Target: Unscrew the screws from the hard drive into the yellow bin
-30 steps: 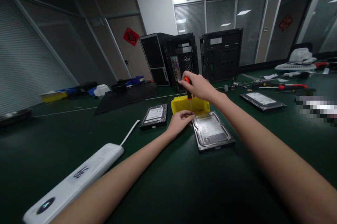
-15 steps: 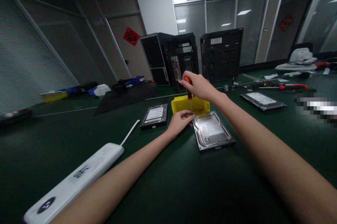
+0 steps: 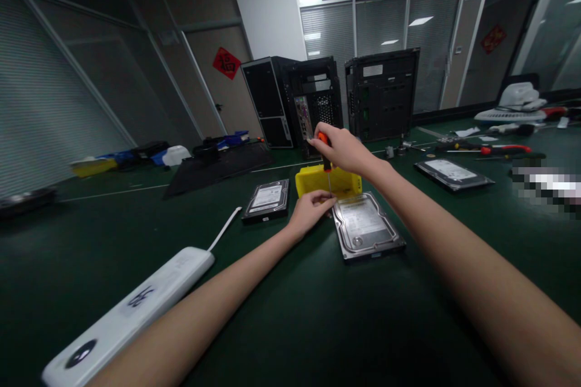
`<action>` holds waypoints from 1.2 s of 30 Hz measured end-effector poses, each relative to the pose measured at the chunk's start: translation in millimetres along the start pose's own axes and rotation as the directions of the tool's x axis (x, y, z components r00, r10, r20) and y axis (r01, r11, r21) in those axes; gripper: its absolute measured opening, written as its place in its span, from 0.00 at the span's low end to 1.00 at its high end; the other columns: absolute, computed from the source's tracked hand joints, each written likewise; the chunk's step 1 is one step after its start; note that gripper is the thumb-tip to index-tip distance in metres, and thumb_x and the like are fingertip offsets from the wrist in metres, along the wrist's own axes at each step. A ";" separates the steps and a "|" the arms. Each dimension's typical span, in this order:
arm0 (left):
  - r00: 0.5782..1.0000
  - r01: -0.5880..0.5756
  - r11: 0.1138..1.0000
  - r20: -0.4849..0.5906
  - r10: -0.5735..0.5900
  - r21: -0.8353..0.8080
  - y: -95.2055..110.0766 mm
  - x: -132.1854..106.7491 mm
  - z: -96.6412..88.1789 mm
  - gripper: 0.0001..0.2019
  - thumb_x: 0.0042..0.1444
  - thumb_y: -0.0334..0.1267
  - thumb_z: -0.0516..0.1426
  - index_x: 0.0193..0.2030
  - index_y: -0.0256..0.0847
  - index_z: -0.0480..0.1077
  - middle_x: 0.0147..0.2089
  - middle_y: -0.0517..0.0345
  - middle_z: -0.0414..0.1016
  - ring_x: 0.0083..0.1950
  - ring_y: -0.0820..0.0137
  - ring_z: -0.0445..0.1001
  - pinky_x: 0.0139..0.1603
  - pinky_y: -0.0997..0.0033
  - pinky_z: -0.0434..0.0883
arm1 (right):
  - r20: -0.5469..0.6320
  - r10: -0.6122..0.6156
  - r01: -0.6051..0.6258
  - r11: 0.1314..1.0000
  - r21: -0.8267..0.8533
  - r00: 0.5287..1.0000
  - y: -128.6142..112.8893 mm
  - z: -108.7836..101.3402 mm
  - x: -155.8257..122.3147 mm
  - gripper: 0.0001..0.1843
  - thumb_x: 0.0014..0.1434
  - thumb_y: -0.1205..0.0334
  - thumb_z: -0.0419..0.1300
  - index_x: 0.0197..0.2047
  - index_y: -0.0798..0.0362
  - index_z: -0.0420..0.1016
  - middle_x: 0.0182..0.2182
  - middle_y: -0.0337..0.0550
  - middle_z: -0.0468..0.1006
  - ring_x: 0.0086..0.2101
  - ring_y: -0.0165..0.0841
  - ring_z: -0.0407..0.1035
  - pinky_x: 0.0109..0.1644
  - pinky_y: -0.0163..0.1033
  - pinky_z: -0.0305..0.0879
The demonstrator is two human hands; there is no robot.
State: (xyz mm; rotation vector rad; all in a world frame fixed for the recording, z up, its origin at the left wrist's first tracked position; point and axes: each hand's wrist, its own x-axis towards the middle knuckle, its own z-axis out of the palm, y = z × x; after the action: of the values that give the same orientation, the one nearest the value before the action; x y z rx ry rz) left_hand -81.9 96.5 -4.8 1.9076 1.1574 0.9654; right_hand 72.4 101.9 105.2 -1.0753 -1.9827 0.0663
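My right hand (image 3: 341, 148) is closed round the orange-and-black handle of a screwdriver (image 3: 325, 155), held upright with its thin shaft pointing down. The tip meets the far left corner of a silver hard drive (image 3: 365, 226) lying flat on the green table (image 3: 290, 314). My left hand (image 3: 310, 210) rests at that same corner, fingers pinched together round the screwdriver's tip; what they pinch there is too small to see. A yellow plastic tray (image 3: 328, 181) sits just behind both hands.
A second hard drive (image 3: 267, 199) lies left of the tray, a third (image 3: 451, 173) at the right. A white power strip (image 3: 129, 313) lies near left. Two open computer cases (image 3: 313, 99) (image 3: 381, 93) stand at the back, a dark panel (image 3: 218, 168) beside them. Tools (image 3: 494, 148) lie far right.
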 end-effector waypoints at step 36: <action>1.000 -0.026 0.999 0.000 0.026 0.021 -6.9 2.4 -0.1 0.15 0.52 0.43 0.58 0.42 0.33 0.73 0.37 0.51 0.77 0.25 0.74 0.72 0.29 0.75 0.69 | -0.003 0.006 -0.007 0.999 -0.032 1.000 -2.8 -1.9 -1.6 0.18 0.60 0.47 0.44 0.38 0.50 0.66 0.26 0.42 0.71 0.26 0.33 0.64 0.31 0.35 0.55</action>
State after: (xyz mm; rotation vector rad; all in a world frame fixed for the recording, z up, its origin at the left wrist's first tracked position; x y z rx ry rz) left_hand -83.9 101.1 -10.0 1.9433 1.1501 0.9710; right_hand 72.3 98.4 106.5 -1.1019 -1.9841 0.0366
